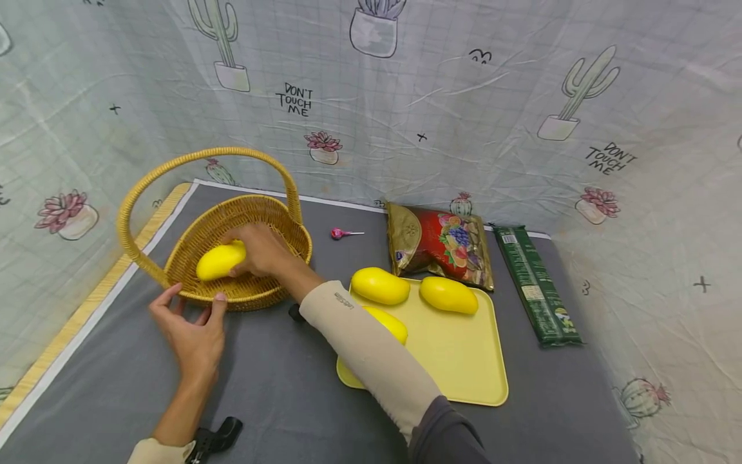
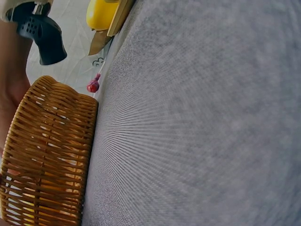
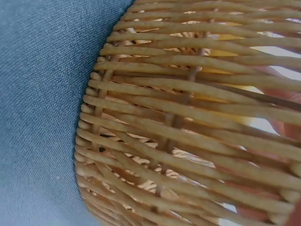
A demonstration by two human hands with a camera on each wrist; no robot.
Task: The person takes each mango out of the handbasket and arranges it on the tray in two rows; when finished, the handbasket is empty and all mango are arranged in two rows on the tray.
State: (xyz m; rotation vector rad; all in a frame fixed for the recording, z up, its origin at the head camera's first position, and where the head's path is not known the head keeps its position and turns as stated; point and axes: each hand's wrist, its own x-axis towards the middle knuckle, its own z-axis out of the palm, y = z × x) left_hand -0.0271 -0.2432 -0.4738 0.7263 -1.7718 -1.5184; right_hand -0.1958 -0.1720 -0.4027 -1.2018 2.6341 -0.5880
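In the head view, my right hand reaches inside a woven wicker basket with a tall arched handle. Its thumb and fingers grip a smooth yellow mango low in the basket. At the basket's near rim my left hand holds the wicker, thumb and index finger at the edge and the other fingers against the outer wall. The right wrist view shows the basket's slatted side close up, with yellow behind the gaps. From the left wrist, the basket wall stands on the grey cloth.
Right of the basket lies a yellow tray bearing several mangoes, partly covered by my right sleeve. Behind it are a red and gold fruit-printed bag and a pink lollipop. A long green packet lies at the right edge.
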